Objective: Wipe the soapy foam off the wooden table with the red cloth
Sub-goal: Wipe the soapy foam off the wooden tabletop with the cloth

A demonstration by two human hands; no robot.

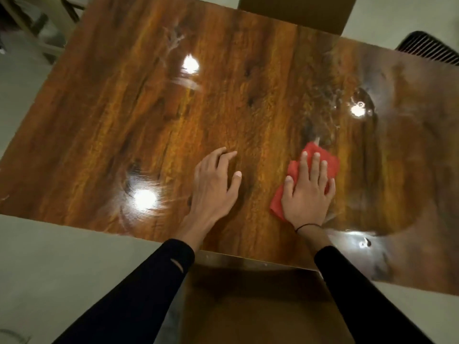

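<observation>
The glossy wooden table [124, 115] fills most of the view. My right hand [309, 192] lies flat with straight fingers on the red cloth [330, 162], pressing it onto the table near the front edge, right of centre. My left hand [214, 184] rests on bare wood to the left of the cloth, fingers relaxed and slightly bent, holding nothing. Thin whitish foam streaks [175, 42] show at the far left-centre, a smear [186, 83] lies below them, and a wet bubbly patch [332, 103] lies just beyond the cloth.
Ceiling lights glare off the wet surface in several spots. A brown box or chair back [295, 11] stands at the table's far edge, and a dark slatted chair [432, 49] at the far right. A wooden seat [248, 306] sits below the front edge, between my arms.
</observation>
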